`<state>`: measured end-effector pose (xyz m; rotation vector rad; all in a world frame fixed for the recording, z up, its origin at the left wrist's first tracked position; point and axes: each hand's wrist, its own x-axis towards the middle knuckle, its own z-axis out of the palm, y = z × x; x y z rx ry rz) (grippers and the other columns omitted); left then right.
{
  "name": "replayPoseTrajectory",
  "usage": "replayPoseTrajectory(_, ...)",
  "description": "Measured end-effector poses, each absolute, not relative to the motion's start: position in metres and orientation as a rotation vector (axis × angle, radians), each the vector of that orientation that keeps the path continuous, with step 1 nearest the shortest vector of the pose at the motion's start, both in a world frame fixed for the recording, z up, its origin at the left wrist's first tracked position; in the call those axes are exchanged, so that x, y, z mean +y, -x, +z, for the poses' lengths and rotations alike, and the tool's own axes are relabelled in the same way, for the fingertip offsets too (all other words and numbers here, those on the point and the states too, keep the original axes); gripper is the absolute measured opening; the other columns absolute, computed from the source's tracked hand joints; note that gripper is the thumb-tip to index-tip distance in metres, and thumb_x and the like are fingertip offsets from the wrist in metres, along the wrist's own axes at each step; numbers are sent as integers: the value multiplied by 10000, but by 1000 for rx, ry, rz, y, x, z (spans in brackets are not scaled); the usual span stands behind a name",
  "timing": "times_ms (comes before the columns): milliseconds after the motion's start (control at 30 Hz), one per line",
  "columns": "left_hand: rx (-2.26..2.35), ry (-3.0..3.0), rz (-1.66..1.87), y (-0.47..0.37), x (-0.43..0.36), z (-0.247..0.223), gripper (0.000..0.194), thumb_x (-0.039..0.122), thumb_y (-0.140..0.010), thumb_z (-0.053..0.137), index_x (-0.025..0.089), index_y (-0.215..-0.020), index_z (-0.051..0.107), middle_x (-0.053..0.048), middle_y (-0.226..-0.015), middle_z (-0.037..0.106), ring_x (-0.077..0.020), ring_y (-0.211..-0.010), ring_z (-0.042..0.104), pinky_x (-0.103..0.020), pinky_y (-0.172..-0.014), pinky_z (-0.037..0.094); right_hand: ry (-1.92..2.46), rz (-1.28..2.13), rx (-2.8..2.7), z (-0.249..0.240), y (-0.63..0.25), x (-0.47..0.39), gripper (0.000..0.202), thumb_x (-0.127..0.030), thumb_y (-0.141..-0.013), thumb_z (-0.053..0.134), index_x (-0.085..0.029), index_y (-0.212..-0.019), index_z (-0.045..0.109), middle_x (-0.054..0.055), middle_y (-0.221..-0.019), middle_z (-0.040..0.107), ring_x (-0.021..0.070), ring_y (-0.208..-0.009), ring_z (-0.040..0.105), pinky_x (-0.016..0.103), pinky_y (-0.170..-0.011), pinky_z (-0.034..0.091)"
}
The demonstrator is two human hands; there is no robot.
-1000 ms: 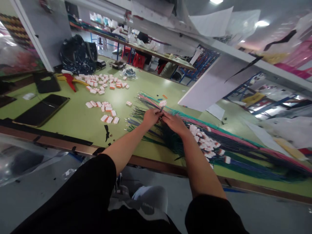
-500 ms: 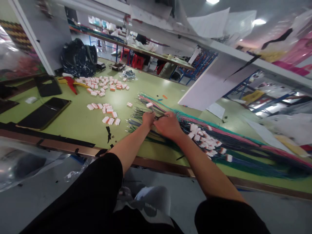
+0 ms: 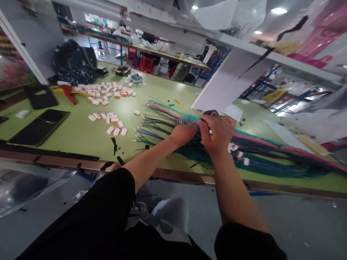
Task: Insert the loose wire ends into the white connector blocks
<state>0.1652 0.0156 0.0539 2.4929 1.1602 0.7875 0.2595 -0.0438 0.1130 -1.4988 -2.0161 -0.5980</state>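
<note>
Bundled wires (image 3: 187,119) in green, pink, blue and black lie along the bench, their bare metal tips fanned out to the left. My left hand (image 3: 184,134) is closed at the bundle, its fingertips pinched on wires beside my right hand. Raised over the bundle, my right hand (image 3: 219,134) grips a roll of black tape (image 3: 211,112), mostly hidden by the fingers. White-and-orange connectors (image 3: 240,154) on wire ends show just right of that wrist; others there are covered by the arm.
Loose white-and-orange connectors (image 3: 108,117) lie in groups at the left. Beyond them are a red-and-yellow tool (image 3: 69,94), a phone (image 3: 38,128) and a dark patterned bag (image 3: 74,63). Black tape scraps (image 3: 114,145) lie near the front edge. A white upright panel (image 3: 217,85) stands behind the wires.
Both hands have moved right along the wires, and my right hand has risen, bringing the tape roll into view. The connector above my left hand is out of sight. The camera view has shifted slightly.
</note>
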Motion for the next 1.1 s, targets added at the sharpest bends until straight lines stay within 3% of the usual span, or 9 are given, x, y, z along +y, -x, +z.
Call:
replayPoseTrajectory(200,988,-2458,733,-205,33,69,284,91,-853,406,71,-996,650,-205,-1132,607,-256,-1016,602,-335,-857,450,1582,-687,-1832,109,-304,-46,471,-431,-890,295,-165,-1053,648,126,-944,670,272,-904,577,433,-879,363)
replayPoseTrajectory(300,916,-2419,669,-214,48,69,184,70,-758,518,87,-819,691,-148,-907,689,-223,-898,639,-272,-807,464,1590,-669,-1742,106,-325,-53,440,-429,-875,336,-155,-1003,656,126,-905,680,257,-877,598,404,-856,403)
replayPoseTrajectory(400,885,-2342,596,-215,57,65,185,42,-706,509,101,-671,680,-72,-593,648,-186,-631,634,-251,-650,478,1595,-586,-1685,102,-335,-57,396,-434,-857,380,-173,-965,658,111,-898,688,239,-863,613,371,-826,434)
replayPoseTrajectory(467,877,-2280,605,-211,58,63,203,51,-710,490,108,-712,685,-30,-506,598,-165,-544,603,-240,-585,468,1598,-502,-1630,98,-337,-57,371,-437,-846,395,-190,-951,652,96,-920,691,227,-865,615,357,-819,442)
replayPoseTrajectory(633,845,-2139,732,-195,47,61,340,81,-784,422,130,-1044,636,8,-563,602,-116,-501,575,-207,-530,457,1715,-236,-1388,83,-333,-41,355,-507,-769,475,-198,-854,628,60,-809,669,214,-776,584,353,-749,446)
replayPoseTrajectory(733,846,-2126,786,-189,40,62,276,68,-763,459,123,-936,667,-8,-595,613,-114,-508,561,-223,-571,463,1705,-55,-1358,73,-325,-26,348,-529,-672,573,-201,-785,602,24,-763,628,185,-725,538,326,-704,438)
replayPoseTrajectory(800,862,-2119,806,-187,38,64,249,66,-748,486,121,-902,675,-12,-606,616,-121,-512,554,-238,-590,464,1603,36,-1314,68,-320,-18,321,-499,-675,572,-199,-788,593,0,-745,603,158,-702,519,294,-678,431)
replayPoseTrajectory(967,894,-2051,727,-182,42,65,166,186,-787,537,113,-835,678,39,-410,469,-135,-400,500,-236,-468,422,1418,170,-1211,66,-314,-9,266,-409,-634,608,-192,-787,594,-26,-708,565,124,-645,495,257,-615,412)
replayPoseTrajectory(1100,894,-1997,782,-178,42,62,182,197,-817,526,119,-904,666,24,-521,563,-120,-489,558,-211,-517,435,1375,251,-1093,71,-312,-8,219,-377,-600,618,-192,-710,576,-58,-580,484,97,-537,427,238,-519,368)
